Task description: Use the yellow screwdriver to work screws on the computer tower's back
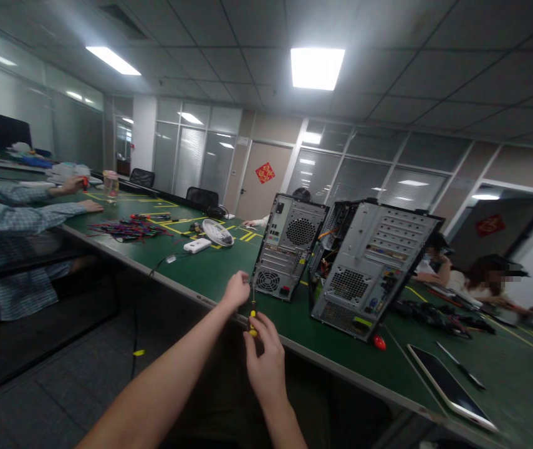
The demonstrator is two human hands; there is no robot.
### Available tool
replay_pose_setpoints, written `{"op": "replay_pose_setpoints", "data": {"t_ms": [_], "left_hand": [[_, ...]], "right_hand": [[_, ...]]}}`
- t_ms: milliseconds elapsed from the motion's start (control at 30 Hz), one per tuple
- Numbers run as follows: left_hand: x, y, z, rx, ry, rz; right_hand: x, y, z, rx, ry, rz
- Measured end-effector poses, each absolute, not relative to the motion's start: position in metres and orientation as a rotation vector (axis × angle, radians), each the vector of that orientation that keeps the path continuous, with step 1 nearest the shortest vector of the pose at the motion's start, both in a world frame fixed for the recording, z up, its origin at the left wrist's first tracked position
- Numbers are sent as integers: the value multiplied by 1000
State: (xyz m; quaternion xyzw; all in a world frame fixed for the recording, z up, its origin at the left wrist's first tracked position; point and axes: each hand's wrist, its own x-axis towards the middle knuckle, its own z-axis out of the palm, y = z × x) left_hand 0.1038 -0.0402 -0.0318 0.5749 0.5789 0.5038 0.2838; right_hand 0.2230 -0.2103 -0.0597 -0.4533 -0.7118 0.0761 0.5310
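Observation:
A screwdriver (pixel 253 323) with a yellow and black handle is between the fingers of my right hand (pixel 266 352), in front of the table edge. Its shaft points up and away, toward the lower left corner of a grey computer case (pixel 289 249) that stands with its back panel facing me. My left hand (pixel 237 290) is beside that same corner, fingers curled inward. Whatever the fingertips grip is hidden. Right of this case stands a second, larger computer case (pixel 364 268), whose left side is open with wires showing.
On the green table (pixel 191 272) lie a pile of cables (pixel 130 229), a white fan (pixel 218 232) and a white power bank-like box (pixel 197 246). A tablet (pixel 451 386), a thin tool (pixel 461 366) and a red object (pixel 379 342) lie right. People sit left and right.

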Motion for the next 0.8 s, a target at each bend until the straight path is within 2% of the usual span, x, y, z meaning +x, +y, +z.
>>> {"op": "replay_pose_setpoints", "data": {"t_ms": [300,800], "left_hand": [[105,-31,-43,1899,1355,1212],[103,-43,-39,2015,1253,1201]], "right_hand": [[238,-209,-53,-1061,-1752,117],[267,-210,-52,-1037,-1791,20]]}}
